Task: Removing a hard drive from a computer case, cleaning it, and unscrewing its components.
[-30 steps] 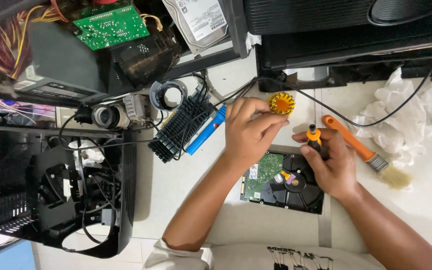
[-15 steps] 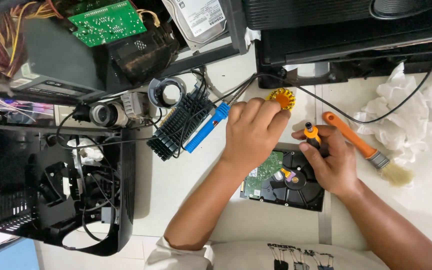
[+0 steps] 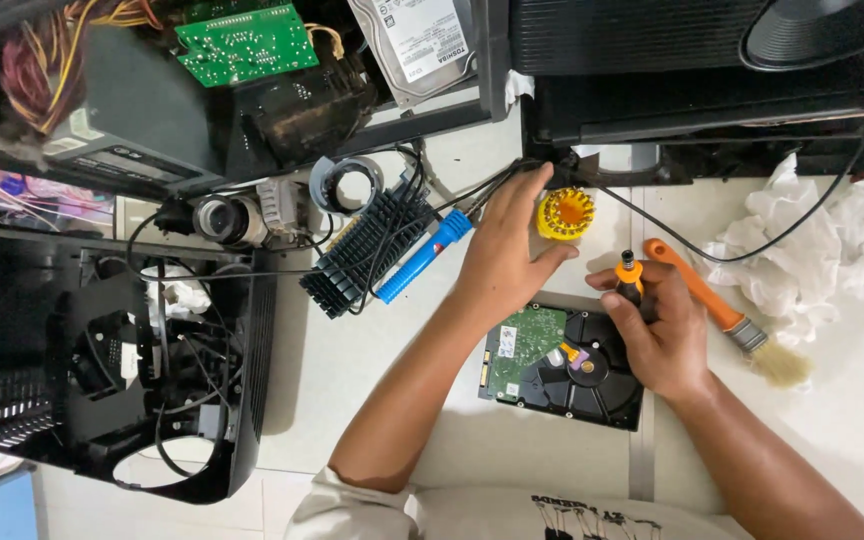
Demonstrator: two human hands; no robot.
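My left hand [image 3: 504, 258] lies flat on the white surface with fingers stretched out, its thumb just below a round yellow bit holder [image 3: 565, 213]; it holds nothing. My right hand [image 3: 654, 328] is closed around a small screwdriver [image 3: 630, 274] with an orange and black handle, held upright over the far right corner of a hard drive. The hard drive [image 3: 552, 365] rests circuit side up between my forearms, showing a green board and a black body.
An orange-handled brush [image 3: 720, 312] lies right of my right hand, near crumpled white tissue [image 3: 802, 235]. A blue-handled tool [image 3: 420, 260] leans on a black heatsink [image 3: 357, 255]. A black plastic casing [image 3: 102, 380] sits at the left. A green circuit board [image 3: 242, 42] and a second drive [image 3: 417, 38] are at the top.
My left hand has slid left off the yellow bit holder, which now shows fully. My right hand keeps the screwdriver in nearly the same spot.
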